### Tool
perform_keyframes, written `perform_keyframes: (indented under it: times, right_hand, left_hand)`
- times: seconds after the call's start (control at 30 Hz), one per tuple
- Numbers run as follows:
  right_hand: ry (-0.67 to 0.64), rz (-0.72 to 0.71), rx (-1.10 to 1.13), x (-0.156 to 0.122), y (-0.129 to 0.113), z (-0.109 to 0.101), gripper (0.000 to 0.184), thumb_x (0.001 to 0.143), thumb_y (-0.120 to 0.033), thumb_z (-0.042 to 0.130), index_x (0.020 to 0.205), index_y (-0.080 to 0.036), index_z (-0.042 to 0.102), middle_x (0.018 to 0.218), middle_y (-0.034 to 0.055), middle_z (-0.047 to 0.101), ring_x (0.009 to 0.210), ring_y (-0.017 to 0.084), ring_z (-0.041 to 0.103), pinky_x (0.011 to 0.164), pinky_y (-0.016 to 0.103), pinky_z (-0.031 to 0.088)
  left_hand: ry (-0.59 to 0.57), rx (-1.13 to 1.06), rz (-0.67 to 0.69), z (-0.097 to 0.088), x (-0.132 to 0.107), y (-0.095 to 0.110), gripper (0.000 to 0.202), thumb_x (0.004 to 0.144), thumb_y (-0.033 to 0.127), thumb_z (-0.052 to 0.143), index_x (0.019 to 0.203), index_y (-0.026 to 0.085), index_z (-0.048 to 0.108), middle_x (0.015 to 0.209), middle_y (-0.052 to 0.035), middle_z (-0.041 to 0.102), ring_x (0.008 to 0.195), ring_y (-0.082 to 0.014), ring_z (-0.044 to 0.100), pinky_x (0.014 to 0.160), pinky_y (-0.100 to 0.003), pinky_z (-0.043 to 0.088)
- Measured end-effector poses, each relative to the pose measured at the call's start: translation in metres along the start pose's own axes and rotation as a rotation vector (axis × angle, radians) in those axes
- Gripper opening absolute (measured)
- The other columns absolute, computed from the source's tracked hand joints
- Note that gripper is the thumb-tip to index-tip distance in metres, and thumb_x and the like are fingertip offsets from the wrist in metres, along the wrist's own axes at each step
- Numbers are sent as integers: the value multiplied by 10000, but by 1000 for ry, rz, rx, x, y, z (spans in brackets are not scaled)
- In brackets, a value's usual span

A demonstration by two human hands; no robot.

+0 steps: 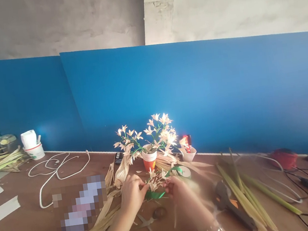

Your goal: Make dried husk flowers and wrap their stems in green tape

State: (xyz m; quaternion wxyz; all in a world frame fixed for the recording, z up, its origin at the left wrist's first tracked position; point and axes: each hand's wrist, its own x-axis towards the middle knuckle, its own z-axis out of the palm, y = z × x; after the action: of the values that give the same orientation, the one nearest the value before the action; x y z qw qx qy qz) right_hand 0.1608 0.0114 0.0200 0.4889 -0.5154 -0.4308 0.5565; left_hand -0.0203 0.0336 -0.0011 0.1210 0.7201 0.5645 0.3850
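Between my two hands is a small sprig of pale husk flowers (153, 182). My left hand (133, 194) pinches it from the left side, thumb and fingers closed. From the right, the fingers of my right hand (177, 190) close at the sprig's other side; exactly what they grip is partly hidden. A green ribbon (154, 195) hangs below the flowers, and more of it arches toward a white roll (184, 171) behind my right hand. Just beyond stands a red-and-white paper cup (150, 161) filled with similar flowers (168, 134) on green stems.
Scissors (145, 221) lie in front of my hands. To the right are a black glue gun (230, 204) and green husk strips (245, 194). Dry husks (105, 216), a white cable (61, 169) and a white cup (35, 151) are leftward. A blue partition (197, 98) borders the table.
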Motion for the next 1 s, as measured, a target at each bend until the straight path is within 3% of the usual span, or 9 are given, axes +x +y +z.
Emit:
perform_keyframes:
  times: [0.07,0.17,0.23,0.33,0.53,0.8,0.9,1.0]
  right_hand:
    - [12,27,-15,-5,-5,0,255,738,-392,479,663,-164,567,599,17,567,493,107,483,430,209,299]
    - [17,23,-69,-10,-13,-1,222,718,-352,523,622,-160,580,534,-17,513,473,93,430,435,207,266]
    - [4,2,-112,-12,-15,1,194,680,-316,578,568,-158,575,509,-30,486,485,89,412,464,210,280]
    - [-16,-16,-155,-12,-12,9,197,642,-296,638,519,-164,559,513,-37,472,524,100,422,513,220,322]
    - [-49,-170,-464,-20,-12,19,228,764,-340,559,615,-171,593,621,-8,544,607,129,479,566,232,357]
    - [163,-265,-830,-30,-56,-17,225,816,-280,457,664,-182,591,583,-18,537,550,126,451,525,232,304]
    - [111,-220,-860,-30,-63,-26,244,806,-247,446,652,-167,617,562,-6,553,536,126,460,517,229,314]
    - [9,-203,-898,-31,-58,-22,196,765,-209,491,662,-173,654,600,-2,607,574,128,502,528,217,327]
  left_hand:
    - [39,85,35,1,-4,3,122,703,250,693,798,176,704,848,-88,652,879,-296,564,783,-409,419]
    - [90,93,159,3,-10,12,340,723,199,676,1061,190,641,1025,-96,636,984,-288,540,836,-410,424]
    - [75,63,215,4,-14,19,248,756,198,647,1004,200,643,1007,-79,639,957,-265,545,821,-395,433]
    - [77,63,194,6,-18,26,96,744,159,632,835,190,640,934,-63,647,891,-251,555,773,-383,443]
    - [123,-88,139,11,-17,17,136,721,91,557,675,183,646,821,-53,661,830,-230,572,736,-354,450]
    - [93,-367,-78,11,-9,6,171,706,328,629,609,211,707,755,-47,681,784,-227,595,719,-329,471]
    - [72,-430,-97,8,-8,10,188,708,335,623,601,201,701,753,-50,677,776,-220,595,703,-308,468]
    - [66,-421,-130,6,-8,11,192,710,335,626,598,193,688,703,-36,663,743,-212,589,679,-294,459]
